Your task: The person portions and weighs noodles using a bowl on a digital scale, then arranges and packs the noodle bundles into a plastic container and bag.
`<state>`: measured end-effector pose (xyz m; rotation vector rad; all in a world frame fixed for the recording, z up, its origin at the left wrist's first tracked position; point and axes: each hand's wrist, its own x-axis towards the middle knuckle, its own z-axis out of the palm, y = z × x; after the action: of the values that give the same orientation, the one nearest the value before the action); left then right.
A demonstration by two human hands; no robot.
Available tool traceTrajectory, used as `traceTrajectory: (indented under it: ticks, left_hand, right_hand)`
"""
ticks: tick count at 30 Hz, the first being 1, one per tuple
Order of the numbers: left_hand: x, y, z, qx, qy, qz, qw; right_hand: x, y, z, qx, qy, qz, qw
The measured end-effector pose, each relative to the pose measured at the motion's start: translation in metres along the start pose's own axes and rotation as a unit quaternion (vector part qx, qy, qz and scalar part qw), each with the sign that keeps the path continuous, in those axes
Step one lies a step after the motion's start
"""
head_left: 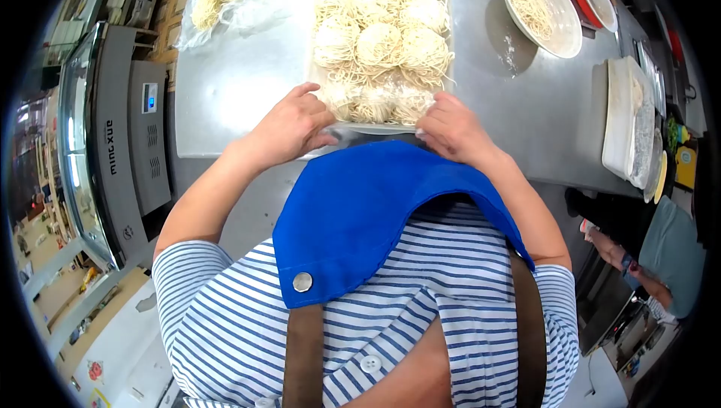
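Clear plastic film [402, 101] covered noodles [378, 46] at 6 o'clock in tray [375, 128]; right hand [454, 128] pinched it at 5, left hand [295, 124] half-spread at 7, hold unclear; even pull seemed best.

Pale noodle bundles [378, 43] in rows in a tray [378, 130], clear film [372, 98] over the nearest

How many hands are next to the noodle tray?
2: the left hand is by the near left corner of the noodle tray, and the right hand is by its near right corner. Some fingertips are partly hidden, but no other hand shows there.
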<state>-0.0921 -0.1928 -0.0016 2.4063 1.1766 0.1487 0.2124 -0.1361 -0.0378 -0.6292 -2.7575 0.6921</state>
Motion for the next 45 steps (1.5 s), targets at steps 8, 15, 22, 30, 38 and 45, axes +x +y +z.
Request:
traceTrajectory:
  ticks: [8,15,22,30,38,45]
  left_hand:
    - [-0.014,-0.003,-0.014,-0.031,0.037,-0.009,0.999]
    - [-0.004,-0.011,-0.002,-0.046,0.067,0.053,0.995]
    - [-0.013,0.003,-0.005,-0.088,0.065,-0.047,0.993]
    - [0.010,-0.015,-0.062,-0.044,0.107,-0.033,0.993]
    - [0.098,-0.188,-0.069,-0.015,0.262,-0.224,0.939]
    - [0.179,-0.266,-0.054,0.065,0.170,-0.236,0.955]
  right_hand:
    - [-0.016,-0.007,-0.015,0.199,0.206,0.089,0.954]
    - [-0.008,-0.009,-0.001,0.101,0.218,0.042,0.970]
    - [-0.007,-0.022,-0.003,0.013,0.173,0.036,0.984]
    - [-0.001,-0.013,-0.036,0.041,0.168,-0.007,0.985]
    - [-0.029,0.097,0.043,-0.097,0.340,0.301,0.886]
    - [-0.027,0.091,0.045,-0.177,0.311,0.288,0.888]
